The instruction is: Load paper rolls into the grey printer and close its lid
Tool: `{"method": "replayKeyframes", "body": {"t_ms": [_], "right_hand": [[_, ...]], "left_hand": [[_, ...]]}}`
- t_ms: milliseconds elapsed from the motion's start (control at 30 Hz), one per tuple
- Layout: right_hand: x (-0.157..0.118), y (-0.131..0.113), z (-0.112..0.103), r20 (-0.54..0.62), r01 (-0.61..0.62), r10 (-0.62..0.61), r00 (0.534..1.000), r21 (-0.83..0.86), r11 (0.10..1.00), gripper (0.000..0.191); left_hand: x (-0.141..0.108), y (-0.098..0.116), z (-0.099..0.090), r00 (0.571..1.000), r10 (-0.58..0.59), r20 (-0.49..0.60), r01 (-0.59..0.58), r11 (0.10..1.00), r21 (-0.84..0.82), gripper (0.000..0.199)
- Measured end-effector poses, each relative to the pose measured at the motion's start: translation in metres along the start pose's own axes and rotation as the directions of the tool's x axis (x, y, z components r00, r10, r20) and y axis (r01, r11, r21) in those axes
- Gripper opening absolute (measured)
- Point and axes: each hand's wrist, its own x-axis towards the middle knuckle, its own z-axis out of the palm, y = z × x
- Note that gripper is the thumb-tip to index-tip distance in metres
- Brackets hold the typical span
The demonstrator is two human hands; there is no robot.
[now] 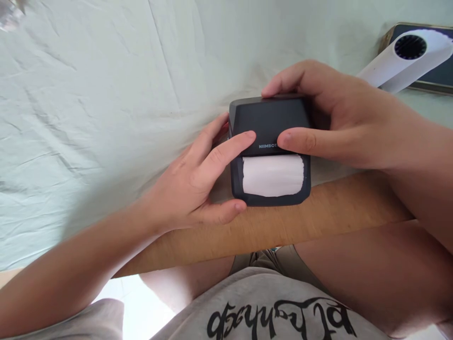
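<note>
A small black label printer (271,118) marked NIIMBOT is between my hands, over the table's near edge. A short strip of white paper (273,174) with a ragged right edge lies across its lower front. My left hand (198,179) grips the printer's left side, its index finger on the top face and its thumb at the bottom corner. My right hand (339,113) wraps the right side, thumb on the top face by the lettering and fingers over the far edge. The printer's underside is hidden.
A white paper roll (385,61) with a dark hollow core lies at the upper right, over a dark phone-like slab (437,75). A wrinkled pale green cloth (106,94) covers the table, with a bare wooden edge (219,241) in front. Something clear and shiny (10,16) shows at the far left corner.
</note>
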Motion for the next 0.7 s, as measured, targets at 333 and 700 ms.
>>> {"method": "replayKeyframes", "body": {"t_ms": [333, 700], "right_hand": [[0.0, 0.011, 0.001, 0.047, 0.053, -0.051, 0.998, -0.036, 0.998, 0.057], [-0.021, 0.015, -0.013, -0.206, -0.013, -0.056, 0.977, -0.319, 0.948, 0.052]], "left_hand": [[0.0, 0.009, -0.005, 0.999, -0.005, 0.035, 0.002, 0.996, 0.091, 0.098], [0.001, 0.029, -0.004, 0.962, -0.252, 0.1, 0.217, 0.937, 0.274, 0.138]]}}
